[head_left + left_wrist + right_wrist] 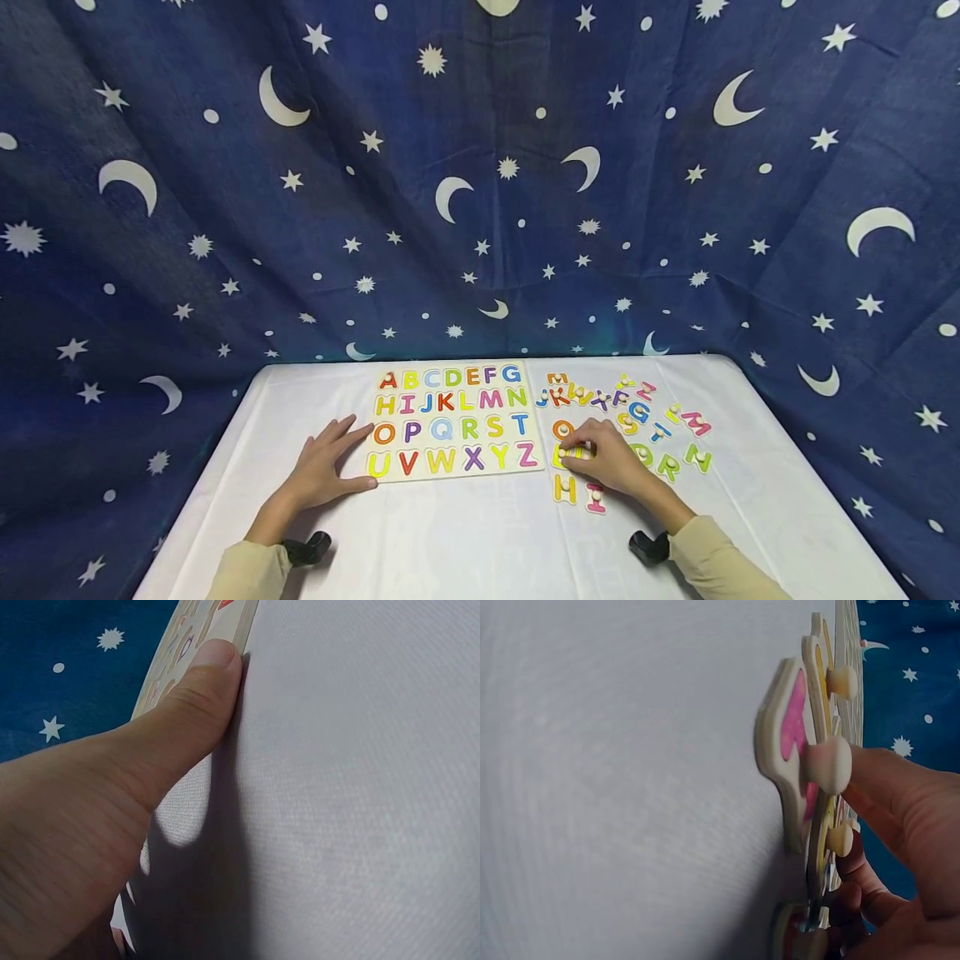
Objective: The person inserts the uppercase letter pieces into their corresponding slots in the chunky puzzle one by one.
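Note:
A wooden alphabet puzzle board lies flat on the table, with a knobbed letter A in its top left place. My left hand is beside the board's left edge, fingers spread; its thumb touches the board's edge. To the right of the board, my right hand pinches the knob of a yellow letter piece, which the fingers partly cover. Close to this hand lie a yellow H, a pink I and an orange O.
Several other knobbed letters lie scattered to the right, among them a pink M, a green N and a green R. A white cloth covers the table. Behind it hangs a blue star-and-moon curtain.

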Action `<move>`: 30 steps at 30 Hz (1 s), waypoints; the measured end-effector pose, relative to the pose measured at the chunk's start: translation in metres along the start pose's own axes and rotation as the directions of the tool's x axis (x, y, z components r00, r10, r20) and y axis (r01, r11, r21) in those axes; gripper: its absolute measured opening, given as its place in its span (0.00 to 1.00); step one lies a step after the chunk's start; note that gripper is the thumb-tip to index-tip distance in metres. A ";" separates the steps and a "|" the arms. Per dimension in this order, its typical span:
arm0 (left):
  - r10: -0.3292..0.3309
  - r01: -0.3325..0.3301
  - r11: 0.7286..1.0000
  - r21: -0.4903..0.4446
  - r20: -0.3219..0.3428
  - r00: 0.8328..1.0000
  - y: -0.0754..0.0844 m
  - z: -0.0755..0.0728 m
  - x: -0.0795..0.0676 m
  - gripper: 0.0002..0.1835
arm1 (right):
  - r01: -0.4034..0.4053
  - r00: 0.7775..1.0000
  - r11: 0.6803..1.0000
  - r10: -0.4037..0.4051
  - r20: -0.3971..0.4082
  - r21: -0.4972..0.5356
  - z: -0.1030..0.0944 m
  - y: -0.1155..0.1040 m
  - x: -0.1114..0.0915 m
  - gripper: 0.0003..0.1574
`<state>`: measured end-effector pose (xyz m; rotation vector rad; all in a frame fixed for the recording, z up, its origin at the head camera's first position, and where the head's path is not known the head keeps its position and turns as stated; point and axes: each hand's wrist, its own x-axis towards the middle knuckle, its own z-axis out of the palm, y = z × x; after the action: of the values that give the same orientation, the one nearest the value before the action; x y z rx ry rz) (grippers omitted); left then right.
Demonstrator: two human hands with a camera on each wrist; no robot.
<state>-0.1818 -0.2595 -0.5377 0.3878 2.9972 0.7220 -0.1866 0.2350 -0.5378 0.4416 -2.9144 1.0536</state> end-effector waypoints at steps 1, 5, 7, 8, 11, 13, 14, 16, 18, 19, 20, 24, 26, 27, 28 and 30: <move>-0.002 0.002 1.000 0.000 -0.001 1.000 0.000 -0.001 0.000 0.53 | -0.006 1.000 1.000 0.006 -0.003 -0.005 0.001 -0.001 0.000 0.11; -0.009 0.009 1.000 0.001 0.005 1.000 0.001 -0.001 -0.001 0.53 | -0.019 1.000 1.000 0.018 -0.017 -0.012 0.002 -0.002 0.001 0.11; -0.015 0.015 1.000 0.000 0.008 1.000 0.001 -0.001 -0.001 0.54 | -0.021 0.999 1.000 0.021 -0.025 -0.017 0.003 -0.002 0.000 0.11; -0.017 0.017 1.000 -0.001 0.009 1.000 0.001 -0.001 -0.001 0.54 | -0.021 0.999 1.000 0.020 -0.030 -0.017 0.004 -0.002 0.000 0.11; -0.025 0.025 1.000 -0.003 0.011 1.000 0.000 0.000 -0.001 0.54 | -0.024 0.999 1.000 0.023 -0.043 -0.018 0.005 -0.002 0.000 0.10; -0.027 0.027 1.000 -0.002 0.012 1.000 0.000 0.001 0.000 0.54 | -0.030 0.998 0.999 0.029 -0.048 -0.018 0.006 -0.002 0.000 0.10; -0.027 0.027 1.000 -0.003 0.011 1.000 -0.001 0.001 0.000 0.54 | -0.034 0.998 0.999 0.033 -0.051 -0.017 0.006 -0.001 0.000 0.10; -0.026 0.026 1.000 -0.003 0.008 1.000 -0.001 0.001 0.000 0.54 | -0.044 0.997 0.999 0.043 -0.056 -0.017 0.008 -0.001 0.000 0.09; -0.023 0.023 1.000 -0.005 0.004 1.000 -0.001 0.000 0.000 0.54 | -0.047 0.997 0.999 0.046 -0.064 -0.016 0.008 0.000 0.001 0.08; -0.021 0.021 1.000 -0.003 0.002 1.000 0.000 -0.001 0.000 0.54 | -0.050 0.996 0.999 0.048 -0.068 -0.017 0.009 0.000 0.001 0.08; -0.020 0.020 1.000 -0.004 0.002 1.000 0.000 -0.001 0.000 0.53 | -0.050 0.996 0.999 0.049 -0.073 -0.017 0.009 0.000 0.001 0.08; -0.018 0.018 1.000 -0.009 0.001 1.000 0.003 -0.004 0.000 0.53 | -0.044 0.996 0.999 0.043 -0.082 -0.006 0.010 -0.003 0.000 0.08; -0.014 0.014 1.000 -0.011 0.001 1.000 0.005 -0.004 -0.001 0.52 | -0.040 0.996 0.999 0.039 -0.077 -0.003 0.009 -0.004 -0.001 0.09; -0.015 0.015 1.000 -0.014 0.001 1.000 0.006 -0.004 -0.001 0.52 | -0.037 0.997 0.999 0.037 -0.073 -0.003 0.009 -0.005 -0.001 0.09; -0.016 0.016 1.000 -0.014 0.005 1.000 0.006 -0.004 -0.001 0.52 | -0.034 0.997 0.999 0.034 -0.067 -0.003 0.009 -0.006 -0.001 0.09; -0.018 0.018 1.000 -0.015 0.012 1.000 0.007 -0.004 -0.002 0.52 | -0.022 0.998 1.000 0.022 -0.057 -0.005 0.006 -0.008 -0.001 0.09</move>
<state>-0.1789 -0.2558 -0.5315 0.3626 2.9782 0.7383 -0.1827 0.2251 -0.5377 0.3737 -2.8786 1.0421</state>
